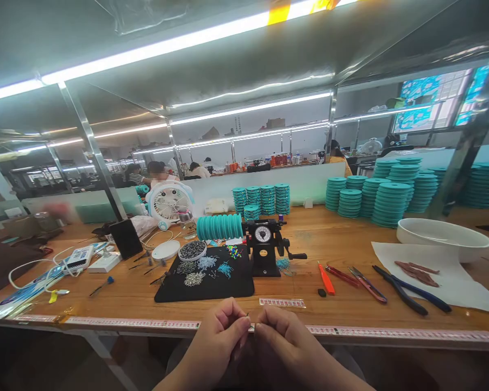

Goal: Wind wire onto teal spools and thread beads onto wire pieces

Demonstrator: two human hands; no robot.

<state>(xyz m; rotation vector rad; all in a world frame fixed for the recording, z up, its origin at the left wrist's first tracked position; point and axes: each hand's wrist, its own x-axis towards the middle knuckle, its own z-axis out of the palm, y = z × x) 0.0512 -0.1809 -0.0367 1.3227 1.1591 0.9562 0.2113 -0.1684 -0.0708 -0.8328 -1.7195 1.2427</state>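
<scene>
At the front edge of the table, my left hand (222,334) and my right hand (283,334) are close together, each closed in a pinch. A tiny dark tip pokes up from the left thumb and finger; what it belongs to is too small to name. The right fingertips almost meet the left ones, and what they pinch is hidden. Beyond the hands lies a black mat (212,292) with small piles of silvery metal parts (194,279), blue pieces (225,269) and coloured beads (233,251). A white dish of dark oval pieces (192,250) stands on its back edge.
A black hand-crank winder (264,247) carries a row of teal spools (219,226). Rightward lie an orange-handled tool (326,279), scissors (369,285), pliers (409,288) and a white bowl (440,233). Teal spool stacks (392,203) and a fan (170,203) stand behind. A measuring tape (391,332) edges the table.
</scene>
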